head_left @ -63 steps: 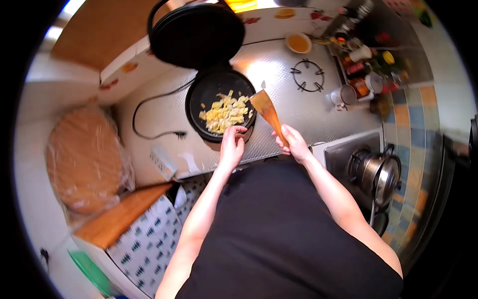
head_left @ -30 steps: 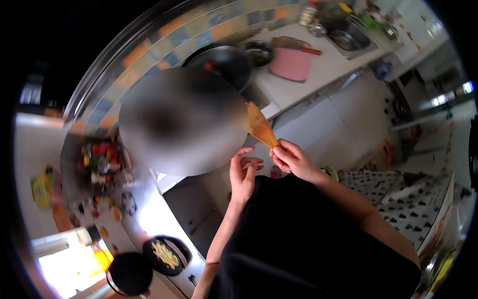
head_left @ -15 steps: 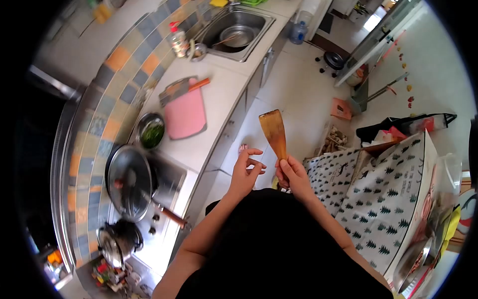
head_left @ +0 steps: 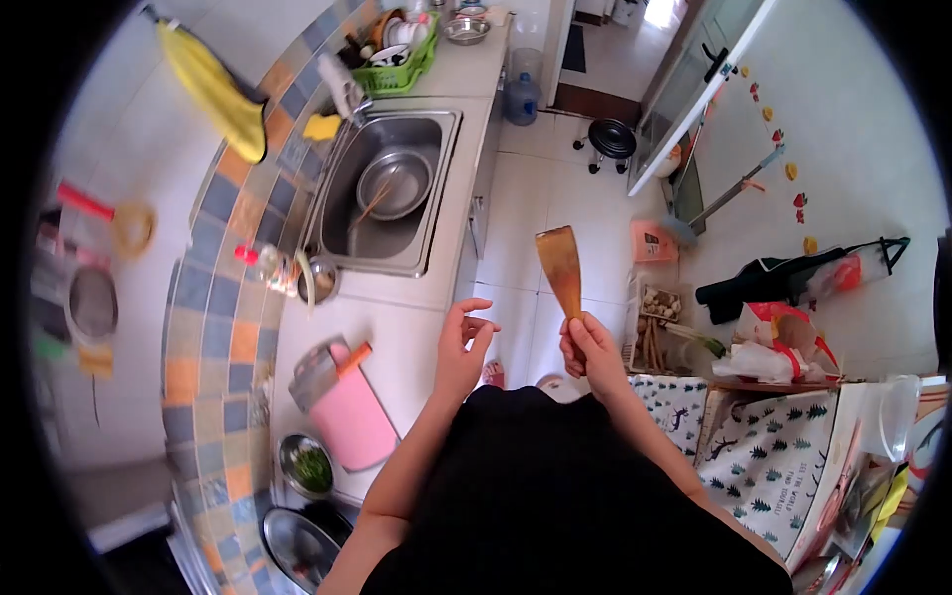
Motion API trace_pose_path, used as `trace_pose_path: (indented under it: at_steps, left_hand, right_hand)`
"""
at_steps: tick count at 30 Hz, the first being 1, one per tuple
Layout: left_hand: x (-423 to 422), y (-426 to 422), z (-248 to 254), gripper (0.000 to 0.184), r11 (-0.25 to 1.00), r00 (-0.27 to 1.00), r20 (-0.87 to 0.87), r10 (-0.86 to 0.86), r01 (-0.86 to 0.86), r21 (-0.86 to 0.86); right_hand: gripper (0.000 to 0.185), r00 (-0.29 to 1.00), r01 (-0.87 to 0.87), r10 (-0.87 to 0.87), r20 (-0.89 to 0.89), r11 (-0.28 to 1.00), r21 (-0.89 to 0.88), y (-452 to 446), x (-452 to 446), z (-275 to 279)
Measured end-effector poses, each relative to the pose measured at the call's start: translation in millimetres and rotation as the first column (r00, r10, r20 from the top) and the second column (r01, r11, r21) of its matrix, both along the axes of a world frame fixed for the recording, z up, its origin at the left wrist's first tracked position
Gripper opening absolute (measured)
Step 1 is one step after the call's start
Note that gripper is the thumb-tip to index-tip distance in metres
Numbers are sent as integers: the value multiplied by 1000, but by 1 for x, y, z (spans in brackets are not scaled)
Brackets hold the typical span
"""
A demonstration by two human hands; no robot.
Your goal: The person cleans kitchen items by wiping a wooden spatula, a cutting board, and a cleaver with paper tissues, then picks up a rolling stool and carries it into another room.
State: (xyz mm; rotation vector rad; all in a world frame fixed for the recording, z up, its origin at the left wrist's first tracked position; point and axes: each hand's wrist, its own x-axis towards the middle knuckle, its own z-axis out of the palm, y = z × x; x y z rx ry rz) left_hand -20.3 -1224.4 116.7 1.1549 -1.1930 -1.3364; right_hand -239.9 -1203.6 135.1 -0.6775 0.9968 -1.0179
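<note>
The right hand (head_left: 593,352) is gripping a wooden spatula (head_left: 562,268) by its handle, fingers closing round it, and is holding it up over the floor (head_left: 516,228), right of the worktop (head_left: 407,315) and sink (head_left: 444,188). The left hand (head_left: 463,347) is hanging empty, fingers loosely curling apart. Picking up seems done; the spatula is not yet resting anywhere, and how much work is remaining cannot be told. Its blade is pointing far, widening toward a slanted, darkened edge, brown stains showing across the wood.
</note>
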Motion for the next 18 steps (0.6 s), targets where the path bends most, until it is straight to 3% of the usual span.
trace_pose_path:
  at_steps: [8,14,18]
  left_hand:
    - [-61,-156,-9,30,983,981,55,-185,184,25]
    - [-119,-291,-23,29,992,991,40,-124,124,17]
    - [-161,-388,5,30,996,990,110,-91,91,0]
  right_hand:
    - [20,987,156,-156,19,987,31,-132,-64,-27]
    - [17,996,85,-85,-14,996,-16,-284,-123,-30]
    - [16,998,8,-13,-65,997,-78,-390,-167,-13]
